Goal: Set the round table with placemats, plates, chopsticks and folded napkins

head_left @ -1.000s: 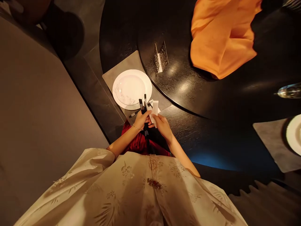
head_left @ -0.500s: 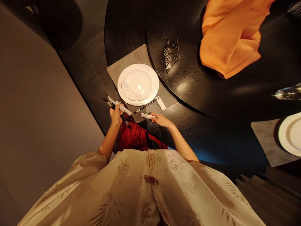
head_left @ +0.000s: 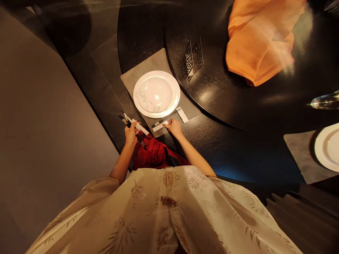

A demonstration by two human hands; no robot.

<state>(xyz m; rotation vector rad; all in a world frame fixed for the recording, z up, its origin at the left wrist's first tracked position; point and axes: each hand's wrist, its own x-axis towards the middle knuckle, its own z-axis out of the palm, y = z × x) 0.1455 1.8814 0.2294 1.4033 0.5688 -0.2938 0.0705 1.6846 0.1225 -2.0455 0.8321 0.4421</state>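
Now my left grip [head_left: 131, 132] pinches light, slick chopsticks [head_left: 136, 124] mid-length beyond the grey mat [head_left: 144, 67], while my right grip [head_left: 173, 127] pinches a flimsy paper slip [head_left: 160, 126] by its end on the mat.

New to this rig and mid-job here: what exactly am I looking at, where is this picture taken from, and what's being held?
There's no machine here, just a person's two bare hands, filmed by one camera worn on their head and looking down. The pale robe at the bottom is their own. On the dark table lies a grey mat with a white plate and black chopsticks. The left hand holds white-sleeved chopsticks. The right hand touches a paper strip on the mat.
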